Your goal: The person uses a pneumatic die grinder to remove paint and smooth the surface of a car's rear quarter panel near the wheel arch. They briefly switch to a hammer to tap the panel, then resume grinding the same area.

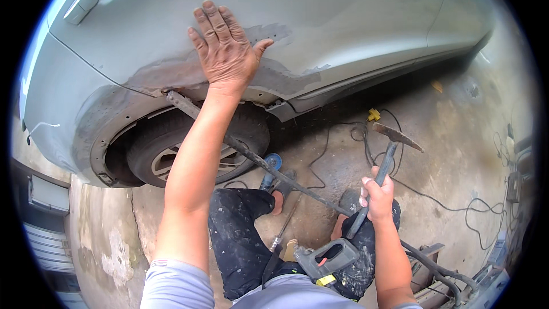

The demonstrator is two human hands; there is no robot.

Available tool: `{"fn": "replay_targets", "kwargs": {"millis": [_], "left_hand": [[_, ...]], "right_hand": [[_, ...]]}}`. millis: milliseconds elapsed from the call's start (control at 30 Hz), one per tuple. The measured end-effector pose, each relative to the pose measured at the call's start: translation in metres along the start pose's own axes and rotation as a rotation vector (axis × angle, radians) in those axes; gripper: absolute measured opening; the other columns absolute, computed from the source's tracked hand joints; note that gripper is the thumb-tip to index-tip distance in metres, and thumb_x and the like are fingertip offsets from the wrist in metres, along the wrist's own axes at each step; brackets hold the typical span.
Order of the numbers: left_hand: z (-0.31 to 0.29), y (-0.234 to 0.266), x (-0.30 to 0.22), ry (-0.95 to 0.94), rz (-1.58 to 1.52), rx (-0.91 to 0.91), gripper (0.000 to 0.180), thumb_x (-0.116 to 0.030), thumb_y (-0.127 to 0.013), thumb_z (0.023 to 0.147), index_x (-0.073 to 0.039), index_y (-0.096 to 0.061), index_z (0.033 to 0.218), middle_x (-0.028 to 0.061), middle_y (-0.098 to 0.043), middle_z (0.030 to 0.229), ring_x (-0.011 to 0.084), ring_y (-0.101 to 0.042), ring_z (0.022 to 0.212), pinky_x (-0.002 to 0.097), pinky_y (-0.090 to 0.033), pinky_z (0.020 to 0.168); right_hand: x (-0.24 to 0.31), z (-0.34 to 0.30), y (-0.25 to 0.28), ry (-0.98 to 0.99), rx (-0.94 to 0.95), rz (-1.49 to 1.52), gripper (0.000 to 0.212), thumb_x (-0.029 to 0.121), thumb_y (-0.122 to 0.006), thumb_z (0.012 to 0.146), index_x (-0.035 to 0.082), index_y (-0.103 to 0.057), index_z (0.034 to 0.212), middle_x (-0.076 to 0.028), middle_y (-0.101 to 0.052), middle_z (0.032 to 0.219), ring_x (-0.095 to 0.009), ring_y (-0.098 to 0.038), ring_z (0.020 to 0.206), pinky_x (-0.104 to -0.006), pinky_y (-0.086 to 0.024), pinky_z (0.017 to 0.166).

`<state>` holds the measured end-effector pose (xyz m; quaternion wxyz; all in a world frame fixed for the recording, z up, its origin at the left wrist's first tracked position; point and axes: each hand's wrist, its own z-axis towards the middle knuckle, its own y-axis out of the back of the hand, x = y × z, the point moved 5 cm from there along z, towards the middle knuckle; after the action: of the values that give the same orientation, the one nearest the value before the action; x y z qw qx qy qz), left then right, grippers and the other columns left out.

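Observation:
My left hand (226, 51) lies flat, fingers spread, on the silver-grey car panel (343, 17) just above the rear wheel arch. Bare, sanded patches (168, 74) surround it. My right hand (377, 194) is closed round the handle of a hammer (389, 154), whose rusty head points up and away from the panel. A long metal bar (269, 167) slants from the wheel arch edge, under my left forearm, toward my right knee. On my lap rests a grey tool (329, 260) with a looped handle and red trigger.
The tyre (251, 131) sits inside the arch. A blue-headed power tool (273, 163) stands beside my left foot. A yellow plug piece (373, 115) and black cable (432, 199) lie on the concrete floor. Metal parts and thick hoses (434, 266) lie at lower right.

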<state>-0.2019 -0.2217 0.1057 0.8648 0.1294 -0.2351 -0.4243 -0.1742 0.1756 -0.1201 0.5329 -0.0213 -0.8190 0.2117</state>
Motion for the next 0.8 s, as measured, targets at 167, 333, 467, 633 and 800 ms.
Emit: {"fn": "replay_targets", "kwargs": {"millis": [167,333,467,633,800], "left_hand": [[-0.020,-0.015,-0.018,-0.048,-0.025,0.049,0.130,-0.081,-0.060,0.079,0.008,-0.012,0.161,0.0304,-0.002,0.170,0.0485,-0.003,0.158,0.0637,0.002,0.124],[-0.024,-0.014,-0.026,-0.060,-0.041,0.126,0.125,-0.077,-0.062,0.080,0.008,-0.018,0.160,0.0298,-0.004,0.170,0.0476,-0.003,0.158,0.0638,0.002,0.125],[-0.039,-0.029,-0.057,-0.152,-0.041,0.265,0.127,-0.074,-0.065,0.081,0.009,-0.012,0.161,0.0316,0.001,0.170,0.0488,0.003,0.158,0.0631,0.001,0.125],[-0.062,-0.051,-0.101,-0.327,0.014,0.309,0.119,-0.072,-0.063,0.083,0.006,-0.019,0.161,0.0262,-0.004,0.172,0.0429,0.000,0.160,0.0606,0.001,0.126],[-0.068,-0.041,-0.109,-0.440,0.021,0.445,0.115,-0.070,-0.062,0.085,0.005,-0.019,0.162,0.0225,-0.005,0.173,0.0385,0.000,0.161,0.0546,-0.002,0.128]], "right_hand": [[-0.007,-0.003,-0.008,-0.021,0.057,-0.062,0.045,0.007,-0.068,0.089,0.001,-0.047,0.129,-0.002,-0.055,0.075,-0.010,-0.049,0.053,-0.0259,-0.040,0.041],[-0.005,-0.002,-0.014,-0.008,0.072,-0.102,0.045,0.004,-0.066,0.091,-0.005,-0.047,0.130,-0.002,-0.054,0.072,-0.010,-0.048,0.048,-0.0270,-0.039,0.040],[-0.002,0.006,-0.016,0.004,0.084,-0.041,0.045,0.005,-0.066,0.090,-0.002,-0.047,0.130,-0.002,-0.054,0.073,-0.010,-0.047,0.049,-0.0271,-0.039,0.041],[-0.006,0.004,-0.023,-0.087,0.081,0.073,0.049,0.003,-0.066,0.090,0.000,-0.045,0.133,-0.003,-0.057,0.080,-0.010,-0.052,0.056,-0.0263,-0.040,0.042],[-0.006,0.005,-0.019,-0.103,0.073,0.156,0.048,0.003,-0.065,0.091,0.001,-0.044,0.134,-0.003,-0.056,0.082,-0.011,-0.053,0.057,-0.0263,-0.040,0.042]]}}
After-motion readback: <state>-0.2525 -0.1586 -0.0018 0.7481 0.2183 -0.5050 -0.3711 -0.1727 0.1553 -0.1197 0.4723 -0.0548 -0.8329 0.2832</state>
